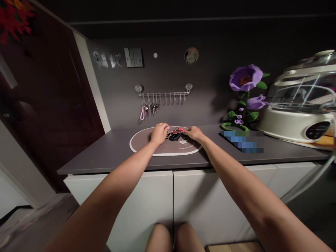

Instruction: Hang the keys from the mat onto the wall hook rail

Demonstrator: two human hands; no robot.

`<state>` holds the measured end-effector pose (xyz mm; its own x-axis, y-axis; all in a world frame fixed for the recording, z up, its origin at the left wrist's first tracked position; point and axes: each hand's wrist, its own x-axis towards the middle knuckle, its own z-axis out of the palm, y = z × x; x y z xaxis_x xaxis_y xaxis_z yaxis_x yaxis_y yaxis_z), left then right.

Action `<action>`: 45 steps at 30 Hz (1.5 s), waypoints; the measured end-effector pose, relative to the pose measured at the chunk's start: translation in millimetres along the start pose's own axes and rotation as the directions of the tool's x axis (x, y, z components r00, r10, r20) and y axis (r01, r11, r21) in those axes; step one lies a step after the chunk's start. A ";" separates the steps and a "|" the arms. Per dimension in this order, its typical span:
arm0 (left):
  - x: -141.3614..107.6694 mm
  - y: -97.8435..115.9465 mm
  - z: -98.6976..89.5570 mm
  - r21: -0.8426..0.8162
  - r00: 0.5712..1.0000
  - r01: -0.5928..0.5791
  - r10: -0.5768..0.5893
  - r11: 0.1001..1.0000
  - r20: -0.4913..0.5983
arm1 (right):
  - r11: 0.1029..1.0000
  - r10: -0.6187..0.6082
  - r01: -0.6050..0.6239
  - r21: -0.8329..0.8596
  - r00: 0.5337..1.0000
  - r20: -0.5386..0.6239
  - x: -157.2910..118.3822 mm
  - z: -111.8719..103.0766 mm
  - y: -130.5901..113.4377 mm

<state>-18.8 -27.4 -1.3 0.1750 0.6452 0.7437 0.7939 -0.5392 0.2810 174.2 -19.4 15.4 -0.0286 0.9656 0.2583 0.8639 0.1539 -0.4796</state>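
A small pile of keys (174,135) with red and black pieces lies on an oval brown mat (141,142) with a white rim. My left hand (159,133) rests at the pile's left side, fingers curled round the keys there; its fingertips are partly hidden. From the right, my right hand (195,133) has its thumb and fingers closed at a red tag (181,130) on the pile's edge. The exact grip is too small to make out fully.
Behind the mat, a clear hook rail (165,93) on the wall carries several keys and a pink loop (142,113) at its left end. Purple artificial flowers (246,78), a blurred-out flat object (243,141) and a white appliance (291,120) stand right on the dark counter (97,154).
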 end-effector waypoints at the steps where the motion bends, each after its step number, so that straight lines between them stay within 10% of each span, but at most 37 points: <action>1: 0.1 0.1 -0.2 -0.001 1.000 0.002 -0.002 1.000 0.001 | 1.000 0.005 -0.005 0.020 1.000 0.001 0.1 0.4 0.0; 11: -0.4 1.8 -0.6 -0.014 1.000 0.015 -0.014 1.000 0.017 | 0.892 0.013 0.017 0.453 0.998 -0.062 1.1 4.8 -0.9; 24: -0.4 16.1 -1.8 -0.081 0.995 -0.088 0.091 0.993 0.030 | 0.633 -0.280 0.430 0.644 0.903 -0.327 1.2 0.9 -14.0; 45: 0.8 23.1 -2.1 -0.123 1.000 0.002 -0.004 0.992 -0.014 | 0.553 -0.337 0.280 0.784 0.937 -0.097 -9.3 6.2 -28.4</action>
<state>-1.5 -40.4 7.1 0.1637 0.6400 0.7508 0.7166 -0.6002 0.3553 146.9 -31.5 21.5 -0.2686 0.8323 0.4850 0.0754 0.5201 -0.8508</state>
